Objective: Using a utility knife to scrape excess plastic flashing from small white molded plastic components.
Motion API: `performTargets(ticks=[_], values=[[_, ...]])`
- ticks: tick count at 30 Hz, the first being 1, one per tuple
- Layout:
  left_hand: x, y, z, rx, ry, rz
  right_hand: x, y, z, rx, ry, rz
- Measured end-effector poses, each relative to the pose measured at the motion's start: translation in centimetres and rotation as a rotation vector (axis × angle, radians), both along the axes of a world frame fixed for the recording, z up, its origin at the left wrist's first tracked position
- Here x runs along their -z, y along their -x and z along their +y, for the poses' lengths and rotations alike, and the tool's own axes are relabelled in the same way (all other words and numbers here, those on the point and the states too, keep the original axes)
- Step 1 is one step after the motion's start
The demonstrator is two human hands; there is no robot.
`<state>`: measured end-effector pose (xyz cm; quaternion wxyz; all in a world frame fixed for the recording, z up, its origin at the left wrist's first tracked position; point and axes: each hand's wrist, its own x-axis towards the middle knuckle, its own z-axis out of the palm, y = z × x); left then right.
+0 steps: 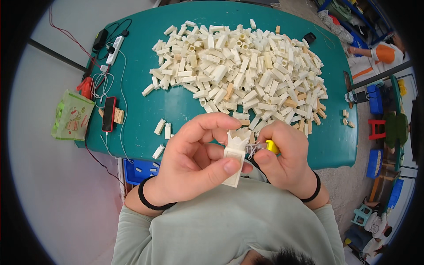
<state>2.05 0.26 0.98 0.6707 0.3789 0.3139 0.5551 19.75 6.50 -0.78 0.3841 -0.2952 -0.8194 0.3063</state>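
Observation:
A cream-coloured, rectangular hollow plastic piece (234, 165) with a jagged, crown-like upper end is pinched in my left hand (190, 161), thumb across its front panel. My right hand (285, 157) is closed around a small tool with a yellow end (272, 146). The tool's thin greyish front part points left and lies close beside the piece's jagged end; whether they touch I cannot tell. Beyond my hands, a large heap of similar cream pieces (240, 66) covers much of the green table (137, 84). A few loose pieces (160, 126) lie left of my left hand.
At the table's left are a power strip (115, 49), tangled white cables (102, 84), a phone with a red edge (108, 114) and a pale green bag (73, 115). A blue tray (134, 173) sits below the near edge. Another person (382, 55) is at far right.

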Motion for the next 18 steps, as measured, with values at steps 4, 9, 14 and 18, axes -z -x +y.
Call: performTargets(ticks=[4, 9, 14, 18], values=[[0.0, -0.1, 0.1, 0.012, -0.066, -0.020, 0.1, -0.1, 0.1, 0.019, -0.078, -0.016], [-0.2, 0.0, 0.0, -0.006, -0.083, 0.082, 0.3, -0.1, 0.3, 0.023, -0.126, -0.029], [-0.4, 0.0, -0.1, -0.022, -0.039, 0.114, 0.9, -0.2, 0.9, 0.066, -0.277, -0.031], [-0.4, -0.1, -0.1, -0.003, -0.007, 0.072, 0.9, -0.4, 1.0, 0.088, -0.300, -0.069]])
